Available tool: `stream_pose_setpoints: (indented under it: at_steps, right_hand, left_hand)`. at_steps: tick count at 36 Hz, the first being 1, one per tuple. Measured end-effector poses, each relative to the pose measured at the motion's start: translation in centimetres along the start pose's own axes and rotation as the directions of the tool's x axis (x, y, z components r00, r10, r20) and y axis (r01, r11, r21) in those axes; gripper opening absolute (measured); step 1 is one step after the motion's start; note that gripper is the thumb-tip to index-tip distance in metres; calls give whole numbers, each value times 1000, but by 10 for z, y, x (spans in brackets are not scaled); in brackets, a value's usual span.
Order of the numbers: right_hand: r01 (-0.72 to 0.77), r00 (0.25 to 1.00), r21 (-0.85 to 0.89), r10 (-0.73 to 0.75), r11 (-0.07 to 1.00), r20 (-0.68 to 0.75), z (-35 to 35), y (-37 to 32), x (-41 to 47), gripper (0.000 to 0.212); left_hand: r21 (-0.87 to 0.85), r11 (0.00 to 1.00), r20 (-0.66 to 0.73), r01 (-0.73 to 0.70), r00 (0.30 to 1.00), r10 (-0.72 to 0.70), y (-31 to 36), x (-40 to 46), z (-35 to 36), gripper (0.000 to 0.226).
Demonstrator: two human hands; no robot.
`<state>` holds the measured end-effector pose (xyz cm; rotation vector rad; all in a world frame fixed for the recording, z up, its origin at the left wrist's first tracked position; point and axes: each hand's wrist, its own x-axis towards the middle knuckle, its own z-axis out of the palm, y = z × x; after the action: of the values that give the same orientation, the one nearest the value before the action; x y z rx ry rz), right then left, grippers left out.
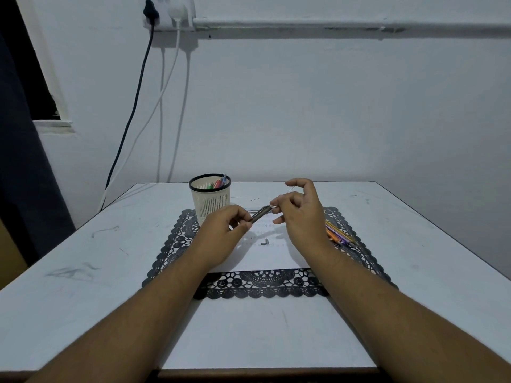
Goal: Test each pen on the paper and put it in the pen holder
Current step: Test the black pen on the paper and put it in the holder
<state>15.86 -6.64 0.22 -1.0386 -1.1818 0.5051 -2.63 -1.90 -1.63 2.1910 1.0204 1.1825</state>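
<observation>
A dark grey pen (260,213) hangs tilted above the white paper (265,255). My left hand (224,233) grips its lower end, and my right hand (301,214) pinches its upper tip between thumb and fingers. A small dark piece (265,241), perhaps a cap, lies on the paper below the pen. The white slatted pen holder (210,199) with a black rim stands at the back left of the mat, holding several coloured pens (219,182). Several more coloured pens (338,233) lie on the mat to the right, partly hidden by my right hand.
The paper lies on a black lace mat (262,288) in the middle of a white table (83,258). Cables (138,92) hang from a wall socket at the back left. A dark curtain (16,161) stands at the left edge.
</observation>
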Motion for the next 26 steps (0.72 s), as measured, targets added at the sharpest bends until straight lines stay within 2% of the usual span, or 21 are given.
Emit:
stream_pose_setpoints:
  at_steps: [26]
  right_hand:
    - [8, 1000, 9, -7, 1000, -11, 0, 0, 0, 28]
  left_hand:
    - [-9, 1000, 1, 2, 1000, -2, -1, -1, 0, 10]
